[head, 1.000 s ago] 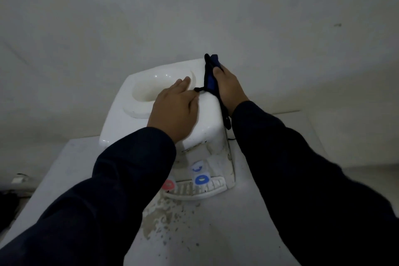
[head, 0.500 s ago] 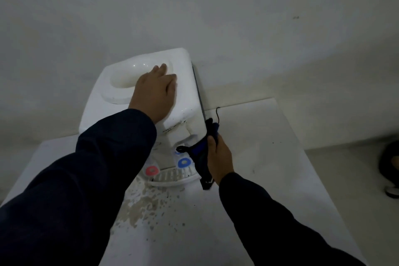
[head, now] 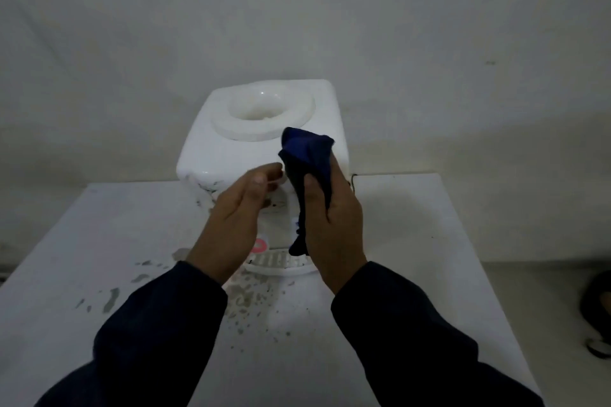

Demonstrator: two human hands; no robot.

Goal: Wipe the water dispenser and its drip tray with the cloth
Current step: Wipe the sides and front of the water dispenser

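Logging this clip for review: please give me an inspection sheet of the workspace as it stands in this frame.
Surface: white table, its paint chipped and spotted in front of the dispenser.
Job's things: white water dispenser against the wall, bottle well on top empty; drip tray at its base, partly hidden by the hands; dark blue cloth bunched in the right hand.
Clutter: nothing seen on the table.
Grips: right hand shut on the cloth; left hand open, holding nothing, close beside the cloth.
Cables: thin dark cord at the dispenser's right rear.
Surroundings: plain pale wall; dark object on the floor at right, unclear.
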